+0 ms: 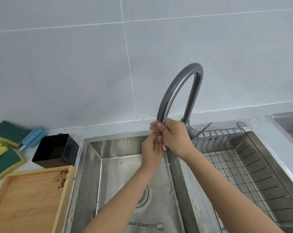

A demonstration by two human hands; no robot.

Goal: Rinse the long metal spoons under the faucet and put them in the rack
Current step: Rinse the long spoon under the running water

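Both hands, left hand (pixel 152 147) and right hand (pixel 173 137), pinching something thin, likely a spoon, under the faucet (pixel 177 91) for rinsing; another spoon (pixel 146 225) waiting in the near sink (pixel 95 165), rack (pixel 243 162) right.

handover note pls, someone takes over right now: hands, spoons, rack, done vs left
Left hand and right hand are together under the faucet spout, fingers curled as if on a spoon; the spoon itself barely shows.
One long twisted-handle spoon lies in the sink near the front, unrinsed as far as I can tell.
Rack on the right shows no spoons.
Left: finish this rinse, rack it, then the sink spoon.
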